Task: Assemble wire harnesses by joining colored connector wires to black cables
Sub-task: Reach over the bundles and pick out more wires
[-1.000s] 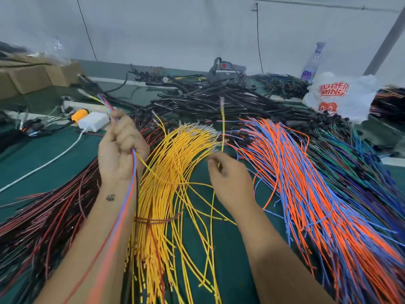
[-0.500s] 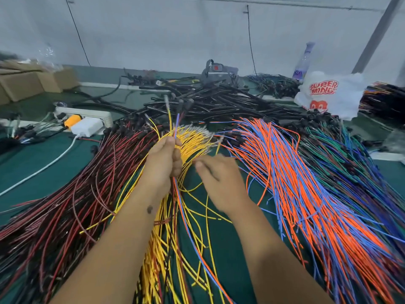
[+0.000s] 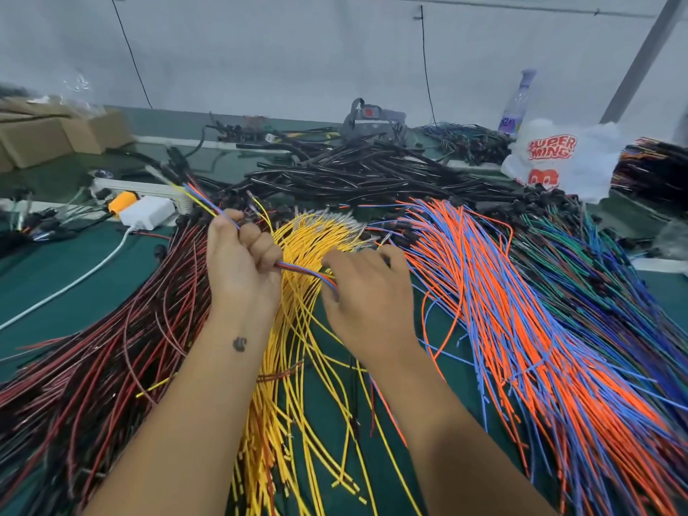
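A thin bunch of red, blue and yellow wires [image 3: 298, 270] runs between the two hands, above the big pile of yellow wires [image 3: 316, 240]. The left hand [image 3: 238, 270] has its fingers curled tight around the bunch. The right hand [image 3: 368, 292] pinches the same bunch lower down. Dark red wires [image 3: 111, 348] lie to the left, and orange and blue wires [image 3: 521, 310] to the right. Black cables [image 3: 365, 173] sit in a heap farther back on the green counter [image 3: 48, 270].
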Demonstrator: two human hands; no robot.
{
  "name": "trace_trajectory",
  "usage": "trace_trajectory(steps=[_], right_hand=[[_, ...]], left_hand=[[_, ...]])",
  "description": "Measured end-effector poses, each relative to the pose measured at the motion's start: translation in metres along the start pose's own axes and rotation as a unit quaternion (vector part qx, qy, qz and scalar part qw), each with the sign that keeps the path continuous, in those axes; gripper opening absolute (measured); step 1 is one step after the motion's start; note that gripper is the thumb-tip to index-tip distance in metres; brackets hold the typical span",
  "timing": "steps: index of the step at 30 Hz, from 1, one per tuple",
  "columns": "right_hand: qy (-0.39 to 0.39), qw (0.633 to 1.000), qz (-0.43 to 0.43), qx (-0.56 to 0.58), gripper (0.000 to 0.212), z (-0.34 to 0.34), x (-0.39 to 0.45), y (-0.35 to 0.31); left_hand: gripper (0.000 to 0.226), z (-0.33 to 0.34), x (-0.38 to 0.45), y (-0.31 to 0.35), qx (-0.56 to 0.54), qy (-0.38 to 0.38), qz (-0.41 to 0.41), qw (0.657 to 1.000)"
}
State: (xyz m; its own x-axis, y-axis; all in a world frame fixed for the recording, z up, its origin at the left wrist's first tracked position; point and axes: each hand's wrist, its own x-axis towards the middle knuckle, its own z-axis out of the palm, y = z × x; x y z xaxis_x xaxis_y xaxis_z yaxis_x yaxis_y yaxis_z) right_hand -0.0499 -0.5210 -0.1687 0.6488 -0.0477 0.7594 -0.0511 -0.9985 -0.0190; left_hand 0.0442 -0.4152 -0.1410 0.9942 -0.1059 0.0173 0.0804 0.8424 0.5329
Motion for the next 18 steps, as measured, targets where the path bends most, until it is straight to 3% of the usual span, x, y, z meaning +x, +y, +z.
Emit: trace_trajectory(steps=[5, 6, 8, 10, 14, 16, 18], right_hand=[[0.007, 0.999, 0.048, 0.020, 0.010, -0.010, 0.006, 0.012], [-0.014, 0.995, 0.081, 0.052, 0.007, -0.015, 0.010, 0.016], [-0.134, 0.969, 0.154, 0.139, 0.011, -0.024, 0.020, 0.024], [-0.284, 0.912, 0.173, 0.240, 0.022, -0.036, 0.032, 0.030], [-0.500, 0.739, 0.086, 0.443, 0.017, -0.072, 0.045, 0.018], [-0.568, 0.685, 0.027, 0.455, 0.016, -0.087, 0.044, 0.003], [-0.606, 0.665, 0.009, 0.437, 0.028, -0.092, 0.038, -0.009]], left_hand=[[0.031, 0.014, -0.006, 0.019, 0.080, 0.002, 0.130, 0.988], [0.031, 0.015, -0.003, 0.026, 0.085, 0.005, 0.146, 0.986], [0.032, 0.016, 0.003, 0.039, 0.106, 0.008, 0.165, 0.981], [0.032, 0.023, 0.010, 0.051, 0.154, 0.016, 0.182, 0.971], [0.030, 0.048, 0.013, 0.062, 0.204, -0.022, 0.204, 0.957], [0.030, 0.062, 0.008, 0.056, 0.218, -0.072, 0.194, 0.954], [0.031, 0.075, -0.003, 0.038, 0.233, -0.115, 0.151, 0.954]])
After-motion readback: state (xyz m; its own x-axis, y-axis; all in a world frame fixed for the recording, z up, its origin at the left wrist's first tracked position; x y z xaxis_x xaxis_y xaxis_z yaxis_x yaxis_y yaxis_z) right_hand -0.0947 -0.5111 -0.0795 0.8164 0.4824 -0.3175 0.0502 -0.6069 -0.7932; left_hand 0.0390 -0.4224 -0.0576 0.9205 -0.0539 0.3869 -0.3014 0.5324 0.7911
